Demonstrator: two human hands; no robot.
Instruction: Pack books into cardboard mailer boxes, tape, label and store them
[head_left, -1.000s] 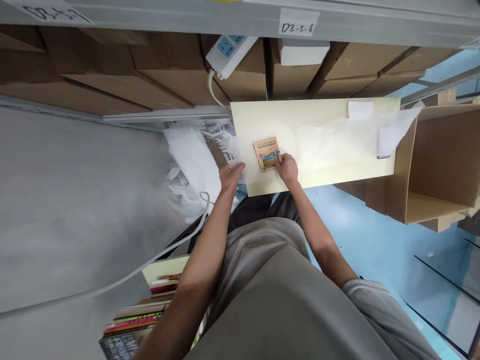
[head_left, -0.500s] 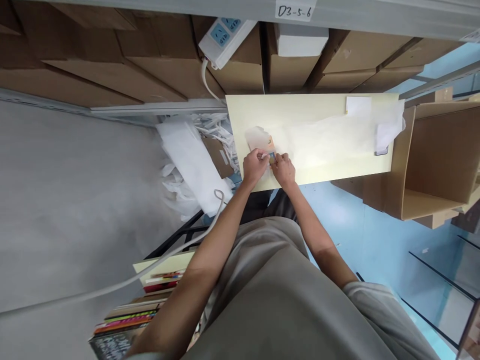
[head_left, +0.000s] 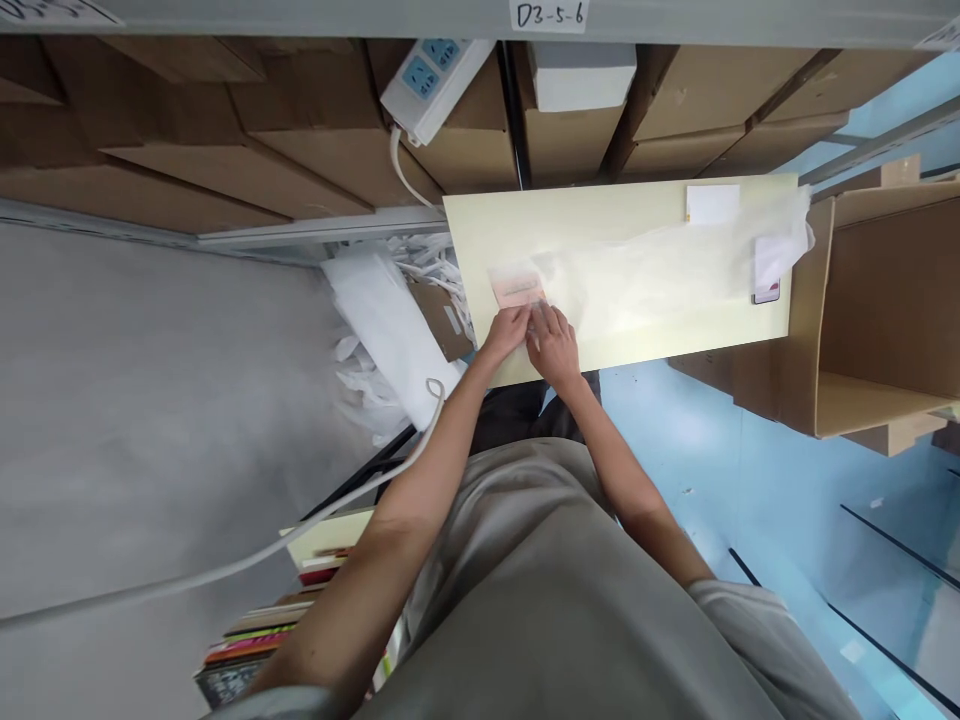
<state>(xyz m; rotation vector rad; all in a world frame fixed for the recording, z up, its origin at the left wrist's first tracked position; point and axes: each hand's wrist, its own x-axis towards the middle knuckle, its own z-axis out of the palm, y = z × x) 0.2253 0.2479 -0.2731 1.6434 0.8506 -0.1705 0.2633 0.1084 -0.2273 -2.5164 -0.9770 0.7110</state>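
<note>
A flat pinkish-orange printed piece (head_left: 519, 290) lies on the pale yellow board (head_left: 622, 345), partly covered by a thin translucent white sheet (head_left: 504, 271). My left hand (head_left: 510, 328) is closed at the piece's lower edge, its fingertips pinching the edge of the sheet. Beside it, my right hand (head_left: 553, 345) rests with fingers stretched out and slightly apart, fingertips on the same edge. The two hands nearly touch. A longer stretch of translucent sheeting (head_left: 645, 270) spreads over the board to the right.
A phone (head_left: 766, 292) lies partly under white paper at the board's right end, below a small white card (head_left: 712, 204). An open cardboard box (head_left: 806, 320) stands to the right. White foam sheets (head_left: 386, 330) lie left. A power strip (head_left: 435, 90) sits on the shelf.
The sheet now lies over the printed piece, whose blue and orange part was bare between my hands. My right hand has moved left, closer to my left hand, and its fingers have straightened.
</note>
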